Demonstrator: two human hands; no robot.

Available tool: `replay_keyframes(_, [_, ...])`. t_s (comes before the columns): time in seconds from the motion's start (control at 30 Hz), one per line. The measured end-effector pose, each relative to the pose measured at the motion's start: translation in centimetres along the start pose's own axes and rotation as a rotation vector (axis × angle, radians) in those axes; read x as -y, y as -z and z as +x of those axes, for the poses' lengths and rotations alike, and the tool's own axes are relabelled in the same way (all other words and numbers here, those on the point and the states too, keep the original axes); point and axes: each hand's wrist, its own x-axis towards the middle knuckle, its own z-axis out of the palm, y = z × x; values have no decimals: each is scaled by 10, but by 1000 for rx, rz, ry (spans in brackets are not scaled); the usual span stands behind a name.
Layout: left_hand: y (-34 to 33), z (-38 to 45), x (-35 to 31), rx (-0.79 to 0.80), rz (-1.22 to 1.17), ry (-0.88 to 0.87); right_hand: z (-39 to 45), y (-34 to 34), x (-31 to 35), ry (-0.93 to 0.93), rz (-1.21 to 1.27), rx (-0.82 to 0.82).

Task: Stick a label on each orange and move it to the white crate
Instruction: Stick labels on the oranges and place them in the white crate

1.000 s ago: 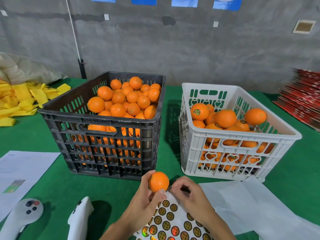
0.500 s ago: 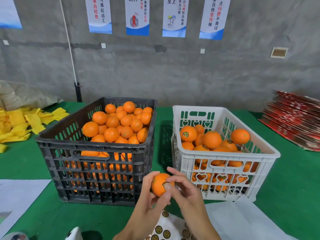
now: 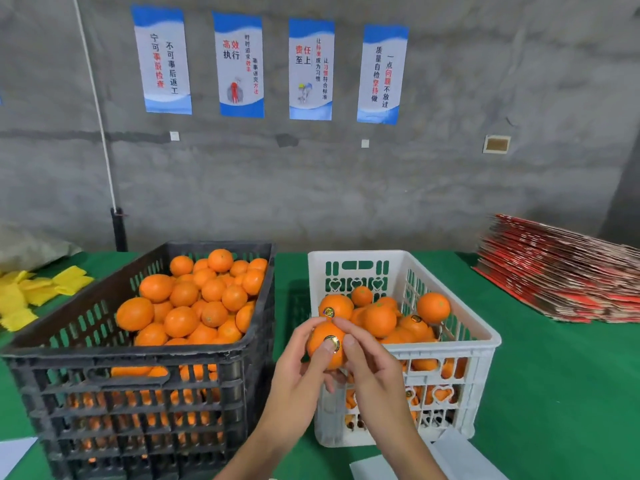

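Both hands (image 3: 332,372) hold orange (image 3: 320,336); label (image 3: 331,342) faces camera

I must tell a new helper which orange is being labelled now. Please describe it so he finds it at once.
Find the white crate on the right of the green table. At its front left corner, both hands, left hand and right hand, hold one orange in the air. Unlike the oranges lying in crates, it is off the pile, with a round label facing the camera.
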Motion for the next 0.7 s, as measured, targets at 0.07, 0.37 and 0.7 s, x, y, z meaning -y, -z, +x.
replay_keyframes(0.07, [-7, 13, -7, -19, -56, 43, 9, 5, 0, 63, -80, 46])
replay_keyframes(0.37, [1, 72, -57, -12, 416, -78, 97, 41, 4, 323, -791, -258])
replay_keyframes(0.7, [173, 111, -66, 225, 1259, 531, 111, -50, -15, 297, -607, 119])
